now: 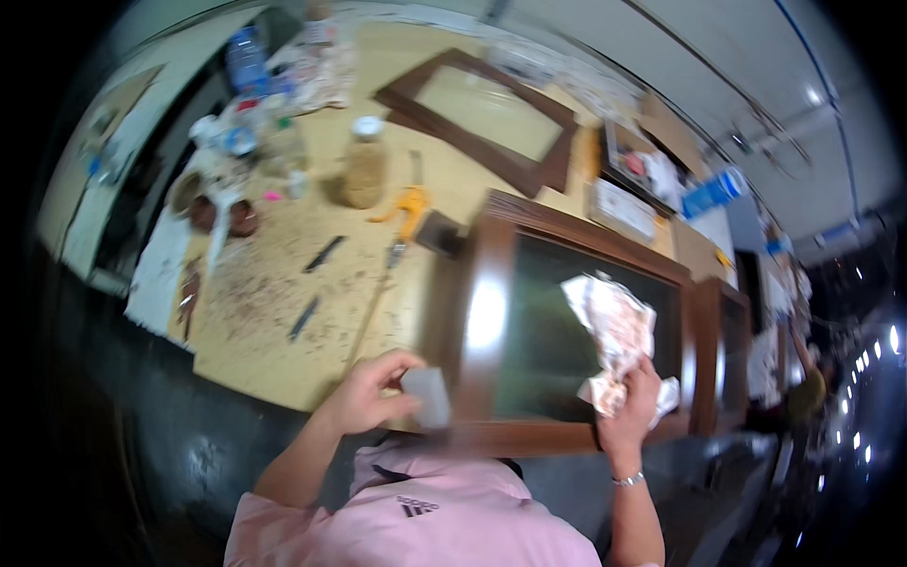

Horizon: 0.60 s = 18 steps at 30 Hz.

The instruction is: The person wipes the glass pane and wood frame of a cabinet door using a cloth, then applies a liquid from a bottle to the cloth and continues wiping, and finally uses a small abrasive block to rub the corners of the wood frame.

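A brown wooden frame with a dark glass pane (539,340) lies before me on the table; its wood (590,248) looks glossy. My right hand (630,408) grips a crumpled white rag (619,326) with reddish-brown stains, over the pane's right part. Between the thumb and fingers of my left hand (373,395) is a small pale grey block (427,397), beside the frame's near left corner. Blur hides what the block is made of, and I cannot tell whether it touches the wood. Past the frame's far left corner lies a yellow-handled caulking gun (412,213).
Two black strips (324,253) and brown crumbs lie on the yellowish tabletop (265,354). Behind them stand a jar with a white lid (365,165) and several bottles. Another brown frame (453,71) lies at the back; a second glazed frame (723,350) adjoins on the right.
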{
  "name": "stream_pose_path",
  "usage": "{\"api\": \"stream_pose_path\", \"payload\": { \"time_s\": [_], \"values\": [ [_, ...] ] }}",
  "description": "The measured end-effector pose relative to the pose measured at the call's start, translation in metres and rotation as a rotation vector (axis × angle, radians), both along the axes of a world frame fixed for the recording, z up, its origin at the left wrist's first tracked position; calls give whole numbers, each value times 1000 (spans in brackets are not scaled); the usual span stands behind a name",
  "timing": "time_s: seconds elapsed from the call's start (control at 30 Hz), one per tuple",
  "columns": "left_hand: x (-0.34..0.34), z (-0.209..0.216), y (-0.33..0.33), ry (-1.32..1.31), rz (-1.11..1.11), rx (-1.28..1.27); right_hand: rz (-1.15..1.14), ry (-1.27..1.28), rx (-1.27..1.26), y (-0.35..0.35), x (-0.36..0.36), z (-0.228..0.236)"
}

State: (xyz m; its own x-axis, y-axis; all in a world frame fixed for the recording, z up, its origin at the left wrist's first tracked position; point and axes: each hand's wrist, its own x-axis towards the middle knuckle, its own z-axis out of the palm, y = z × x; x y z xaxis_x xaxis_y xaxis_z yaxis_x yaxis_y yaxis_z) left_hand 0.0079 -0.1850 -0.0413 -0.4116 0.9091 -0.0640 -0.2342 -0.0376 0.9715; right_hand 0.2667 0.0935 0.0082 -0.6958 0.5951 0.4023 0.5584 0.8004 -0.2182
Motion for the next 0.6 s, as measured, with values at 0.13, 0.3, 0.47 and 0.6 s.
{"api": "stream_pose_path", "payload": {
  "time_s": [0.13, 0.3, 0.47, 0.6],
  "values": [
    [-54, -32, -22, -126, 457, -64, -26, 20, 3, 4, 25, -15],
    [-166, -89, -150, 380, 1173, -146, 0, -44, 21, 1, 23, -12],
    [-222, -91, -248, 619, 1470, -670, -5, -54, 25, -1, 18, -11],
    [-233, -103, -255, 749, 1344, -988, 4, -48, 31, 1, 19, -11]
  ]
}}
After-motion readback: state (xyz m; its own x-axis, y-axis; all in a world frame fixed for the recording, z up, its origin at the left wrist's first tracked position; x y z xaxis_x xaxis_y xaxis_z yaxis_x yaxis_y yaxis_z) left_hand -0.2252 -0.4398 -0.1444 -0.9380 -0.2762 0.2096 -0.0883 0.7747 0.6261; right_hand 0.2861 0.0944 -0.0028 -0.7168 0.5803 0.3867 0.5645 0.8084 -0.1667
